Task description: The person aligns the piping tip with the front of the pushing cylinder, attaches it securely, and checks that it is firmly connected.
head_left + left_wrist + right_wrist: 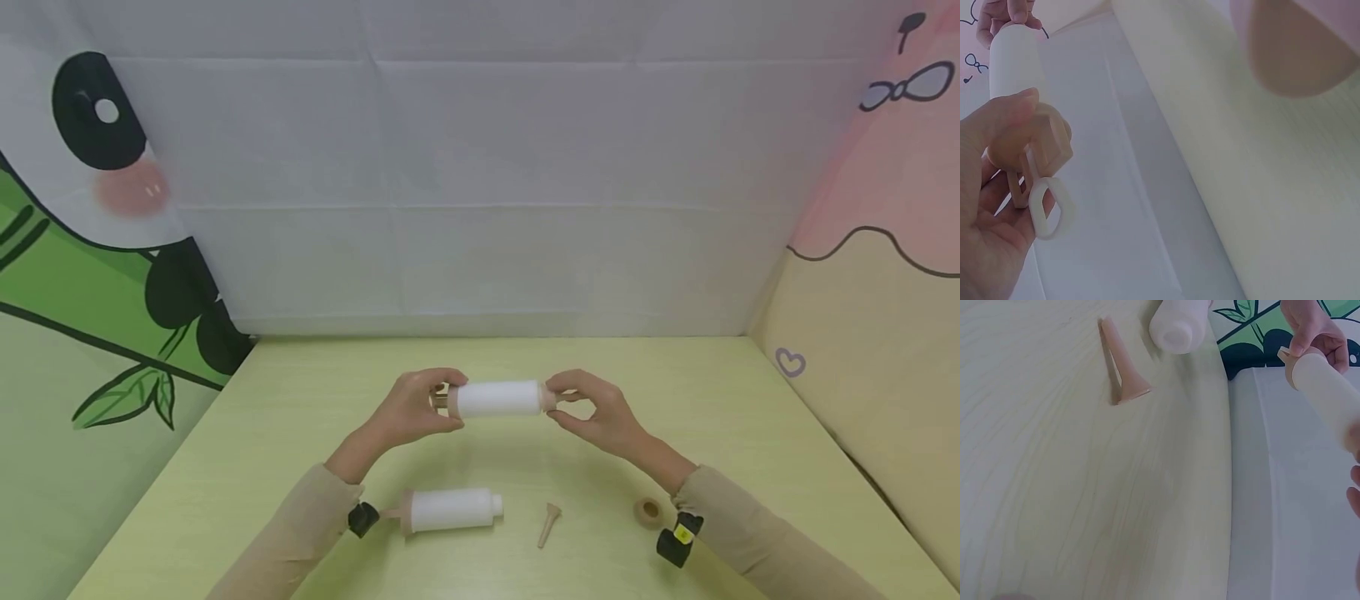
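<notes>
A white cylindrical bottle (498, 399) is held level above the table between both hands. My left hand (412, 408) grips its left end, thumb and fingers around a beige cap (1035, 140); loop-shaped parts stick out of this cap in the left wrist view. At the other end, my right hand (600, 417) pinches a beige collar (548, 397), from which a thin beige stem points toward the palm. On the table below lies a second white bottle (452, 509), with a beige cap on its left and a bare white neck on its right.
A small beige funnel-shaped nozzle (550, 524) lies right of the second bottle. Near my right wrist sits a round beige ring (648, 512) with a dark hole. Behind the table (315, 467) hangs a pale curtain (495, 200), and printed panels stand at both sides.
</notes>
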A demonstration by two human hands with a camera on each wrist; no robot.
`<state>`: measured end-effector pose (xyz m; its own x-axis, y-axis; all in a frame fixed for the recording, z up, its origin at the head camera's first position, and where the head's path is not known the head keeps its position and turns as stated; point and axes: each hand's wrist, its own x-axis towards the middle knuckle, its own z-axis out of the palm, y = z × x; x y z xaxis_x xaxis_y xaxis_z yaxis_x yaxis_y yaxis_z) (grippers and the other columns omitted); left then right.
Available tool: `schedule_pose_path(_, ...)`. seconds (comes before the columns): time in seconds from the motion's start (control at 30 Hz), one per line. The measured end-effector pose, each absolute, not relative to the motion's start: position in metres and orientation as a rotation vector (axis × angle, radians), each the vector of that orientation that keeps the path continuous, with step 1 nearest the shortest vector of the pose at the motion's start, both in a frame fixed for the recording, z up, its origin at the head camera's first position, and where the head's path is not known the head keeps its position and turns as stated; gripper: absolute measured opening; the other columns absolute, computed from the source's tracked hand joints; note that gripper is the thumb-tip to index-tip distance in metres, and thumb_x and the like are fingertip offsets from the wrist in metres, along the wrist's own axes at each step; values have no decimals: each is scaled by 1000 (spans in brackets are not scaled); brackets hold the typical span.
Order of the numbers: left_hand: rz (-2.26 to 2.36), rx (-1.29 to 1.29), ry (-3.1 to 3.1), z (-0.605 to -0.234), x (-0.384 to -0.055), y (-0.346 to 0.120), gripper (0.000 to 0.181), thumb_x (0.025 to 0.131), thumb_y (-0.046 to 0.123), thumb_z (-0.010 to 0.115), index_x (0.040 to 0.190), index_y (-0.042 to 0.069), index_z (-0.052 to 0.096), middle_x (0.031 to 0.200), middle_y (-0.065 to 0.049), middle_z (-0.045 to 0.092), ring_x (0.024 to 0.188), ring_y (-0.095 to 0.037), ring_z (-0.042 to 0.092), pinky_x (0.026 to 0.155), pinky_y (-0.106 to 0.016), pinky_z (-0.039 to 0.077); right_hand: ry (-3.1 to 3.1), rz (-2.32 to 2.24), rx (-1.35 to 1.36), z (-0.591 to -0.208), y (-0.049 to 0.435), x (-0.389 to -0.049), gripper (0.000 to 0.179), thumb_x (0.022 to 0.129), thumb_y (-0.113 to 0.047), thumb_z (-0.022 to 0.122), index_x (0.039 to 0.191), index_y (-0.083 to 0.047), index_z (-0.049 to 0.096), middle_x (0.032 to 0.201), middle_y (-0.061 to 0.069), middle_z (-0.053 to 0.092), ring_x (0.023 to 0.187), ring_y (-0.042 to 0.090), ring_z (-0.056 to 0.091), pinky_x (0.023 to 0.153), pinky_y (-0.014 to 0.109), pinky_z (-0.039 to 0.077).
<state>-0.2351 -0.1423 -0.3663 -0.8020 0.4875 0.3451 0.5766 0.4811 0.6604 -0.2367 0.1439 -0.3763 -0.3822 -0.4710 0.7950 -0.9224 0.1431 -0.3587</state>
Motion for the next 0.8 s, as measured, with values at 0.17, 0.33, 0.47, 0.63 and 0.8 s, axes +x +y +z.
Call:
schedule_pose_path(0.17,-1207,-956,-2599,-366,-234,-142,41,64,-3,78,101,5,61,107,-12,61,82,-22,65,65,-30,55,-1947,1187,1333,-376,145,-237,40,57,19,73,93,10,60,88,22,63,77,32,62,59,40,54)
schedule_pose_path(0.33,-1177,-970,-2595,-366,-233,-142,41,64,-3,77,101,4,60,106,-12,62,84,-23,65,66,-31,55,-2045,1191,1263,-391,150,-248,36,62,12,74,96,7,63,90,20,66,76,27,65,60,38,54)
schedule_pose_path(0.47,-1149,-970,-2598,-365,-233,-141,41,64,-2,78,101,4,60,105,-12,62,84,-23,65,66,-27,54,-2125,1178,1215,-404,154,-257,33,68,5,74,100,2,64,94,15,67,80,22,65,64,33,55)
schedule_pose_path(0.63,-1108,-971,-2594,-365,-233,-142,41,64,-2,78,101,4,60,105,-11,62,88,-23,64,67,-19,52,-2190,1190,1184,-406,153,-257,30,73,-2,72,102,-3,64,97,9,67,85,18,65,67,27,54)
schedule_pose_path(0.8,-1083,-975,-2589,-367,-234,-142,41,64,-1,78,101,4,60,103,-10,62,88,-23,64,67,-18,52,-2228,1190,1169,-406,152,-256,34,75,-5,72,107,-2,62,101,9,66,87,18,63,70,30,54)
